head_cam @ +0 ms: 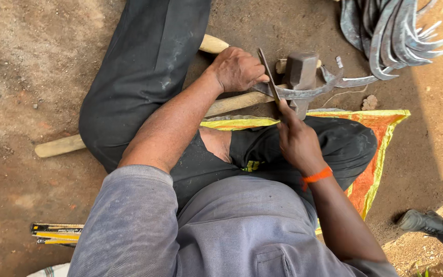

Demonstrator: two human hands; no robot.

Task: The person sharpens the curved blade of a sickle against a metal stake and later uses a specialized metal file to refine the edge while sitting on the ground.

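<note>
The left hand (238,69) is clamping down tight on one end of a curved sickle blade (303,92), pinning it across the top of a sledgehammer head (301,72) that's sitting on the dirt just past the knee. The right hand (296,138) is gripping a flat metal file (268,74) with fingers fully closed round it, and the file is lying angled across the blade right beside the left thumb. There's a whole heap of finished blades (390,31) lying nearby at top right, plus a long wooden handle (129,128) running under the leg.
</note>
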